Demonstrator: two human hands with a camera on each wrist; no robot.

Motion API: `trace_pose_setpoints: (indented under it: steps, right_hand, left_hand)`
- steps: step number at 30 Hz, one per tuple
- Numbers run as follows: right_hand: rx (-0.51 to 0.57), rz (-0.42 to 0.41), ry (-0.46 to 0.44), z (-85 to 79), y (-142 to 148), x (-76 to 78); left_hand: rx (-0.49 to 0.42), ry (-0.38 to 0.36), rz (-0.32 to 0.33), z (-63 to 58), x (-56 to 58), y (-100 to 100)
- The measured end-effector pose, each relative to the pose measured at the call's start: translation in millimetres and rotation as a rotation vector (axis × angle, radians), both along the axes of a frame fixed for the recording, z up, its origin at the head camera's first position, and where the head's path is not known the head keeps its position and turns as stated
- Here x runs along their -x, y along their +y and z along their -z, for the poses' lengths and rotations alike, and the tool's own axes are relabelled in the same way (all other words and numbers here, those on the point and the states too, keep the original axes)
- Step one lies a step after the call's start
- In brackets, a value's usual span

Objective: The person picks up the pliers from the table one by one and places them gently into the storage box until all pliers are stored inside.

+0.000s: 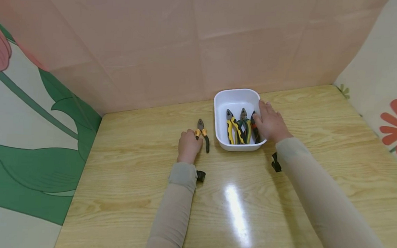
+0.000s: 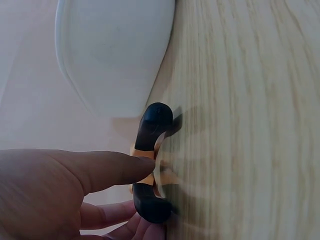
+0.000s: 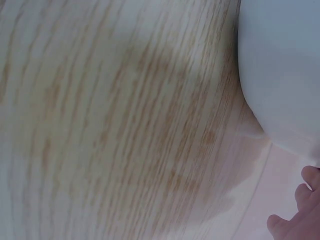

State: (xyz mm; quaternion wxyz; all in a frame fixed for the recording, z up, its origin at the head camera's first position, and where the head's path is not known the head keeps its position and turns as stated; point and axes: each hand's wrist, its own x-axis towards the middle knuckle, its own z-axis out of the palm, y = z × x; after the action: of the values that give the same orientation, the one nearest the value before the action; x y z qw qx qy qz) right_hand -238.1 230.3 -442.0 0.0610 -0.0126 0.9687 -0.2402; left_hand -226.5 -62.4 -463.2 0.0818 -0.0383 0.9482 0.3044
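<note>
A pair of pliers (image 1: 200, 125) with orange-and-black handles lies on the wooden table, its jaws toward the back wall. My left hand (image 1: 188, 144) pinches its left handle; in the left wrist view the thumb lies across the orange part of the pliers (image 2: 145, 155), with the fingers beneath the lower handle. To the right stands a white plastic tub (image 1: 238, 147). My right hand (image 1: 271, 122) holds the tub's right rim, thumb over the inside and fingers along the outside. Inside the tub lie yellow-and-black pliers (image 1: 234, 127), green-and-yellow pliers (image 1: 246, 125) and red-and-black pliers (image 1: 254, 129).
A pink covering (image 1: 147, 60) hangs behind the table (image 1: 130, 180). Flower-printed panels stand at the left (image 1: 24, 128) and right (image 1: 375, 74). Black wrist straps show at the left (image 1: 200, 176) and right (image 1: 276, 163) cuffs.
</note>
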Motion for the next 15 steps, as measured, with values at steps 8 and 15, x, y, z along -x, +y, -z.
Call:
trace_pose_setpoints:
  steps: [8, 15]
  right_hand:
    - [-0.001, -0.001, -0.007, 1.3, 0.0, 1.5]
    - [-0.002, 0.005, -0.013, 2.8, 0.9, 3.0]
  left_hand:
    - [-0.013, 0.017, -0.004, 3.0, 1.5, -0.5]
    - [0.021, 0.02, -0.005, 4.5, 3.0, 0.4]
